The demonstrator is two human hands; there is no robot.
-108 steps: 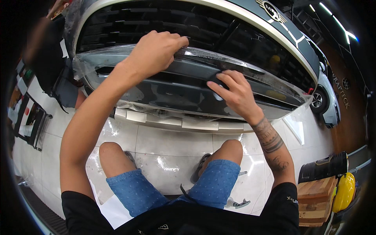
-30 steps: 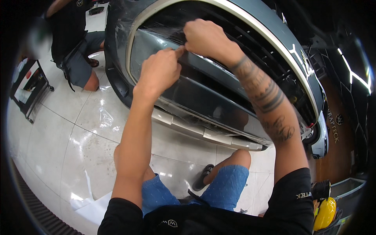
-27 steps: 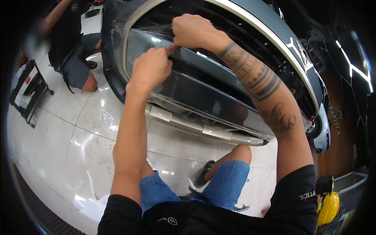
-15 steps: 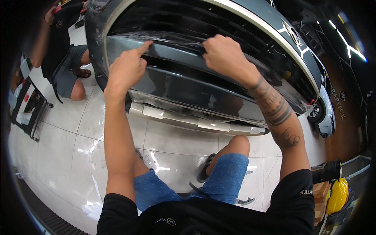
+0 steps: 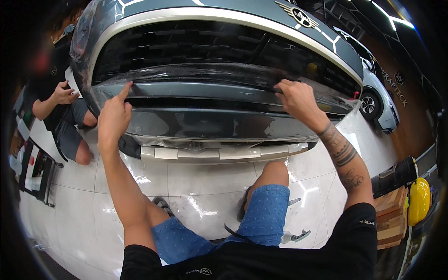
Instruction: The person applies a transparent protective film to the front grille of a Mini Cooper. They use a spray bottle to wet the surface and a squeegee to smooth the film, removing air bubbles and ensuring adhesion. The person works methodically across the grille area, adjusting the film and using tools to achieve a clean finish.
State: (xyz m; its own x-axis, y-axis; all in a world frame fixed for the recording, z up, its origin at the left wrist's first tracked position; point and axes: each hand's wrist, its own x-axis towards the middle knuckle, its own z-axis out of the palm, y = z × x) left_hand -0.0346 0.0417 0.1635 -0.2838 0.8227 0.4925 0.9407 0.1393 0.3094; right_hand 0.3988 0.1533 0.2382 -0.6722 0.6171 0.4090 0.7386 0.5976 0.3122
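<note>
A dark grey car front bumper (image 5: 196, 120) stands before me. Thin clear film (image 5: 205, 71) lies wrinkled along the lower grille, just above a grey crossbar (image 5: 186, 90). My left hand (image 5: 114, 116) is at the crossbar's left part, its index finger stretched out with the tip at the bar's upper edge and the other fingers curled. Farther right, my right hand (image 5: 298, 99) is closed, thumb and fingers pinching at the film's edge; the fingertips partly hide the grip. More loose film (image 5: 347, 112) hangs at the bumper's right corner.
At the left a person (image 5: 58, 102) crouches beside the car, hand raised. A black cart (image 5: 39, 172) stands below them. On the right are wooden blocks (image 5: 392, 217), a yellow rounded object (image 5: 420, 200) and a light-coloured car (image 5: 375, 88). Tiled floor (image 5: 196, 186) lies beneath.
My view has shifted, showing more of the hood. My hands are farther apart: the right has moved right along the crossbar, the left somewhat left. The other person's hand has come forward.
</note>
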